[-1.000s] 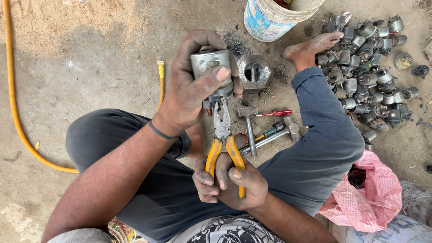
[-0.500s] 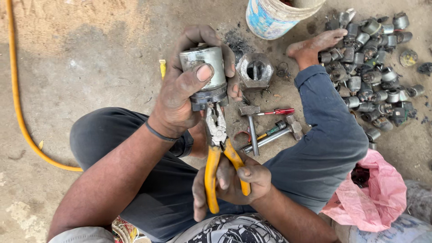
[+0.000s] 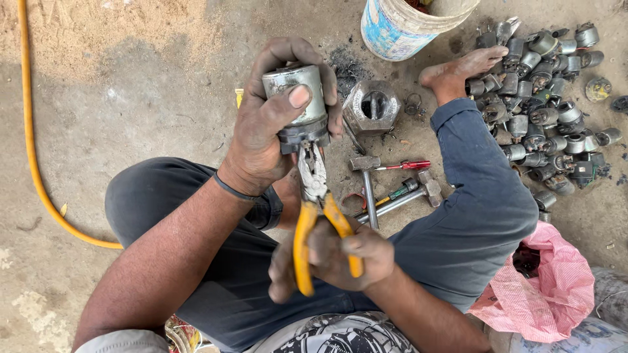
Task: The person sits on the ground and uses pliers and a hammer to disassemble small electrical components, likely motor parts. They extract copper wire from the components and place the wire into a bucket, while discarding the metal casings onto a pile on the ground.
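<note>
L hand [image 3: 265, 134] grip closed round metal cylinder [image 3: 296, 104], R hand [image 3: 337, 258] grip squeezed yellow pliers [image 3: 317, 209] just below, nose at cylinder's base, hammers [image 3: 392, 196] to R

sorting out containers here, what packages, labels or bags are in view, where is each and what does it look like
Bucket: top middle on the ground, round, white, with a blue and white printed label around its wall.
Pink bag: lower right beside the person's knee, crumpled thin plastic, something dark inside at its open top.
Pale printed sack: bottom right corner under the pink bag, only partly in view.
No signs or screens.
</note>
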